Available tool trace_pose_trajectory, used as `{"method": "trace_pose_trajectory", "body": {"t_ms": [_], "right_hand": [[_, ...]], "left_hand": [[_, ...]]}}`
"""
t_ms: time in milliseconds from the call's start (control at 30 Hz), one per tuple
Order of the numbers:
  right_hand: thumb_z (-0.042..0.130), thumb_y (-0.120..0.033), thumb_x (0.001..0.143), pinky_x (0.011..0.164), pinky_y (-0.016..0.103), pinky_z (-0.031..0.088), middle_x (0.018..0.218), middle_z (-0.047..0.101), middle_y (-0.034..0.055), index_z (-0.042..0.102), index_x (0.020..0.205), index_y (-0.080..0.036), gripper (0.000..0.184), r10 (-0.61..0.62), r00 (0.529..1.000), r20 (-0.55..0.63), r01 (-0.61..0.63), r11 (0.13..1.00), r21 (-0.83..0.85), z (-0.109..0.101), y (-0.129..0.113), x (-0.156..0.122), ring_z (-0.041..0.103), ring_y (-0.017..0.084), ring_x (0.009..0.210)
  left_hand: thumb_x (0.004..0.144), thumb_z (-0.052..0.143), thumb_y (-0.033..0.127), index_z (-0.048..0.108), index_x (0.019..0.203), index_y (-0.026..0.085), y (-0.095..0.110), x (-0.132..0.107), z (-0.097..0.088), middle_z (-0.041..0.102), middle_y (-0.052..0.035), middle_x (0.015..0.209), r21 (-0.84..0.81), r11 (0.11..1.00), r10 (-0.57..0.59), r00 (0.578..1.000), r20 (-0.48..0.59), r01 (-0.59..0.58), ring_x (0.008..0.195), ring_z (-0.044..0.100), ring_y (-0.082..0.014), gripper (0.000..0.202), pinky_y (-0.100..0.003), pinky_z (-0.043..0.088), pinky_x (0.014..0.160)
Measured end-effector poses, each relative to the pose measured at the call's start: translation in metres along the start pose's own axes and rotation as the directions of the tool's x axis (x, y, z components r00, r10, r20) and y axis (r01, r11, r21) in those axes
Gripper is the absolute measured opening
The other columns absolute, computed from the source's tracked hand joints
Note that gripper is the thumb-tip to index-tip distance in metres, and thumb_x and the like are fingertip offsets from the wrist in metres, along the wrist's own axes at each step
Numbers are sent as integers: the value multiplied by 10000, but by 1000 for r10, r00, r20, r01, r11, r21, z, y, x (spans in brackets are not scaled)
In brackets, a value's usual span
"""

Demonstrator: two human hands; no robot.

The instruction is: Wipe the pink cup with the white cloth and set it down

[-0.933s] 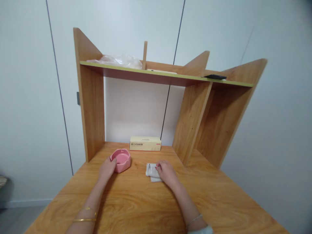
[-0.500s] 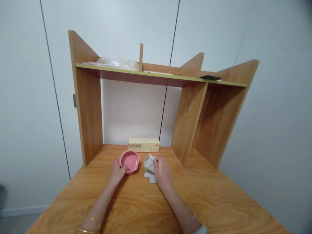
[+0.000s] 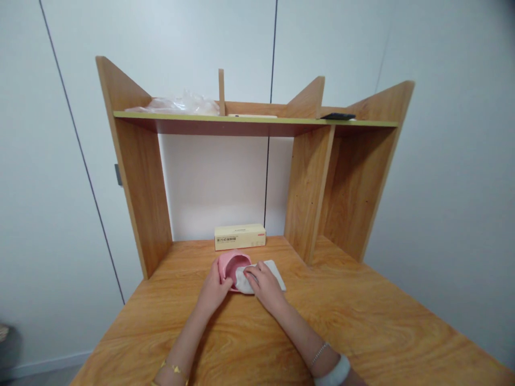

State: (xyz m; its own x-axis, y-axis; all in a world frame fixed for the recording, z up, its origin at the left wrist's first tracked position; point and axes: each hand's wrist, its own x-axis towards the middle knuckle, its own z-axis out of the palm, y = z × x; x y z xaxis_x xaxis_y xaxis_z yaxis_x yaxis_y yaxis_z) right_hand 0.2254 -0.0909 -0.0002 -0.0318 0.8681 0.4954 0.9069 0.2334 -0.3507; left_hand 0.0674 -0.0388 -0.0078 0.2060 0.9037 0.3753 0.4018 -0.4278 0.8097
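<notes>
The only lettering stands on the cream box [image 3: 240,237], which lies at the back of the desk [image 3: 362,321], at 12 o'clock from the pink dish [image 3: 227,265]. Its front face carries one short line of dark Chinese characters toward the 9 o'clock end, too small to read for certain. A small red mark at the 3 o'clock end is equally illegible.
</notes>
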Motion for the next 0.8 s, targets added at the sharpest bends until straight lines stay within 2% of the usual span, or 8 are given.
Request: {"method": "trace_pose_trajectory", "body": {"t_ms": [167,300,467,600,700,800], "right_hand": [[377,-421,852,807,314,376,948,598,80,587,1094,-264,357,65,997,37,-63,997,-47,-1,1,0,534,207,912],[405,-389,843,792,283,389,966,611,73,604,1076,-239,341,94,993,65,-100,990,100,-2,4,0,551,182,898],[557,-401,738,779,279,401,939,615,55,614,1054,-248,355,98,994,46,-106,968,226,-3,6,-1,552,181,892],[596,-316,706,708,264,418,923,621,47,613,1045,-229,351,98,994,48,-108,952,288,1,5,1,559,163,800],[548,-232,737,671,251,423,888,635,46,632,989,-194,268,116,993,18,-115,932,344,6,5,4,555,144,730],[523,-196,749,692,253,426,873,642,50,645,936,-184,224,125,992,-17,-110,923,369,10,5,5,562,151,764]], "left_hand": [[672,500,209,332,1259,116,-2,1,1,528,-133,1168,-31,999,8,1000,16,-7,1032,519,-216,618,-354,374,918],[687,500,245,321,1268,107,1,1,2,493,-154,1214,-1,1000,27,999,22,-27,1087,487,-232,624,-371,344,950],[700,500,259,326,1256,104,1,1,2,520,-162,1177,-6,1000,-9,1000,13,9,1015,536,-233,603,-376,393,899],[730,480,287,346,1233,128,-3,4,1,561,-145,1116,-4,994,-105,994,-9,105,980,565,-234,545,-368,423,854],[733,480,309,383,1195,125,-4,5,1,573,-144,1096,13,994,-105,994,-12,105,977,567,-241,506,-368,425,848],[729,486,326,373,1205,117,-5,5,2,580,-151,1082,25,995,-92,996,-11,93,958,573,-248,532,-381,425,841]]}}
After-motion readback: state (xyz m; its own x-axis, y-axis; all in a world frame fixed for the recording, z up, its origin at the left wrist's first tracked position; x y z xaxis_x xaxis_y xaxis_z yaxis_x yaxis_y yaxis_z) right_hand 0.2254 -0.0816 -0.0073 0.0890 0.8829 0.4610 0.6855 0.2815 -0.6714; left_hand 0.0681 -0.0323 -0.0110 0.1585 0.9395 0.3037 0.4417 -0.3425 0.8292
